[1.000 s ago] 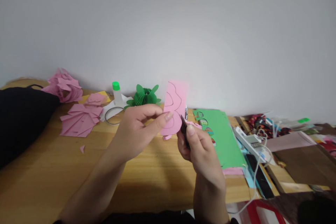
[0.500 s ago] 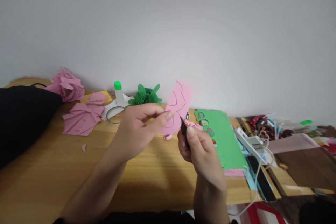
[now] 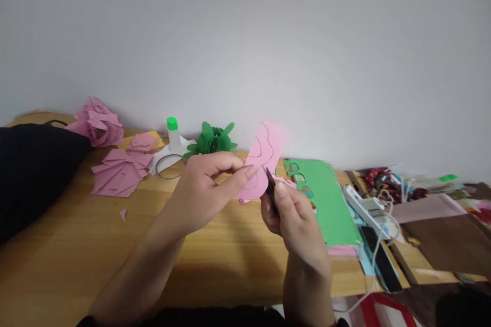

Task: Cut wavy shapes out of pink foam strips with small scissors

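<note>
My left hand (image 3: 203, 189) pinches a pink paper piece (image 3: 263, 158) with curved black lines drawn on it, holding it upright above the wooden table (image 3: 76, 245). My right hand (image 3: 295, 217) is closed round a small pair of dark scissors (image 3: 270, 189), whose blades meet the lower right edge of the pink paper. Both hands are close together at the middle of the view.
Pink paper scraps (image 3: 118, 171) and a crumpled pink heap (image 3: 97, 122) lie at the left, by a black bag (image 3: 34, 163). A glue bottle with a green cap (image 3: 173, 135), a green paper flower (image 3: 213, 140), a green sheet (image 3: 326, 199) and cluttered items (image 3: 383, 199) surround the hands.
The pink paper has tilted and shifted slightly to the right in my left hand, and the scissors have worked further along its lower edge. The view has shifted a little.
</note>
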`<state>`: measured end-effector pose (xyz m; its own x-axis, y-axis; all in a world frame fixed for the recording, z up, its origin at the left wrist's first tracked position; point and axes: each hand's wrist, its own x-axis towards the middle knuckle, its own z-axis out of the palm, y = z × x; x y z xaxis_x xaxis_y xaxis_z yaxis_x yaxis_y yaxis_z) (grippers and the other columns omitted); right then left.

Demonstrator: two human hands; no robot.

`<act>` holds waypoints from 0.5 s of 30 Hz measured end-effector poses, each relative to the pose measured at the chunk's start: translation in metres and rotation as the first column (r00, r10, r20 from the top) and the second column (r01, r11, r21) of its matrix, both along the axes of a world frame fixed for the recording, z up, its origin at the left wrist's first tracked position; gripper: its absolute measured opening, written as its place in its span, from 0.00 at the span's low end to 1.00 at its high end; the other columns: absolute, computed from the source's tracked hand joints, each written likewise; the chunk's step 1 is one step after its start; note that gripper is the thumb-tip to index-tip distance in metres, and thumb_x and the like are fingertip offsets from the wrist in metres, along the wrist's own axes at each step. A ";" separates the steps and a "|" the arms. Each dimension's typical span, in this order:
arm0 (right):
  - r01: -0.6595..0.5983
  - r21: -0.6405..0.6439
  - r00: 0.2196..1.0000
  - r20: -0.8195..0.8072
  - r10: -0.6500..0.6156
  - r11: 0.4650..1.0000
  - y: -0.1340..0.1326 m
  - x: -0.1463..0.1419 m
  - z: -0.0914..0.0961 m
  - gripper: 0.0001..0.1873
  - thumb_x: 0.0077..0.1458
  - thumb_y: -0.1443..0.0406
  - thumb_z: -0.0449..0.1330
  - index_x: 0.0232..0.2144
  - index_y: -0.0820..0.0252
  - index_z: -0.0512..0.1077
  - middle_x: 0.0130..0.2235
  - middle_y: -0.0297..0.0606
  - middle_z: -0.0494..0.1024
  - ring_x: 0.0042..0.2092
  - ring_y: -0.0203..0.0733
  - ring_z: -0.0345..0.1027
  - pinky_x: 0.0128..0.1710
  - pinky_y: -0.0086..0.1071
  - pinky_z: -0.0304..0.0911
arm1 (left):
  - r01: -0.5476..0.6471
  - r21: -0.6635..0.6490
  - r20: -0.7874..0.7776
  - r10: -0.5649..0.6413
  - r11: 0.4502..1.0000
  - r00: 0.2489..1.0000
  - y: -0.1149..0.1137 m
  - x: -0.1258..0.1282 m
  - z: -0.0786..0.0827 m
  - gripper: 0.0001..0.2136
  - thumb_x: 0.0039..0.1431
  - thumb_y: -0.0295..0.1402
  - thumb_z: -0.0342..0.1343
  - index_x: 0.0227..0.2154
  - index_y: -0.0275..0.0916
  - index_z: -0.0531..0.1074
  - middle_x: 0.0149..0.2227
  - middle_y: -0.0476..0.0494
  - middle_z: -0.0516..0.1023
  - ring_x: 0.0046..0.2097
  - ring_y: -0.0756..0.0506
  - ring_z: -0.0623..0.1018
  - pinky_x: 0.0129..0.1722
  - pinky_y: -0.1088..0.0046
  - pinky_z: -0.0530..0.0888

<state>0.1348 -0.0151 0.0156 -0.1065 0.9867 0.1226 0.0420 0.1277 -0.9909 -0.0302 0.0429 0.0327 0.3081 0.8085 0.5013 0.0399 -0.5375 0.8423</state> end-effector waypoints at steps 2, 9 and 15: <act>0.001 0.005 1.000 0.013 -0.001 1.000 0.000 0.000 0.001 0.24 0.66 0.50 0.49 0.22 0.57 0.60 0.17 0.24 0.53 0.18 0.29 0.42 0.14 0.25 0.42 | 0.010 -0.005 0.008 -0.010 1.000 1.000 0.000 0.000 0.000 0.14 0.59 0.25 0.54 0.18 0.38 0.70 0.17 0.57 0.68 0.21 0.56 0.66 0.21 0.82 0.68; 0.009 -0.003 0.999 0.043 -0.009 1.000 -0.001 -0.001 0.003 0.24 0.66 0.50 0.49 0.22 0.56 0.60 0.17 0.25 0.53 0.18 0.30 0.41 0.15 0.26 0.43 | 0.014 -0.050 0.032 -0.013 0.999 0.999 0.000 0.001 0.002 0.13 0.58 0.26 0.55 0.18 0.38 0.70 0.19 0.55 0.72 0.22 0.55 0.70 0.22 0.81 0.69; 0.006 0.007 0.999 0.049 -0.007 1.000 -0.001 0.000 0.001 0.24 0.66 0.51 0.49 0.22 0.57 0.60 0.17 0.25 0.54 0.18 0.30 0.42 0.15 0.26 0.43 | 0.013 -0.065 0.055 -0.009 0.998 0.998 0.000 0.001 0.001 0.13 0.59 0.26 0.55 0.18 0.38 0.70 0.19 0.56 0.71 0.22 0.55 0.69 0.22 0.81 0.69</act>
<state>0.1348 -0.0163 0.0168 -0.1062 0.9865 0.1244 0.0911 0.1342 -0.9868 -0.0287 0.0430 0.0333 0.2906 0.8366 0.4643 -0.0130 -0.4818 0.8762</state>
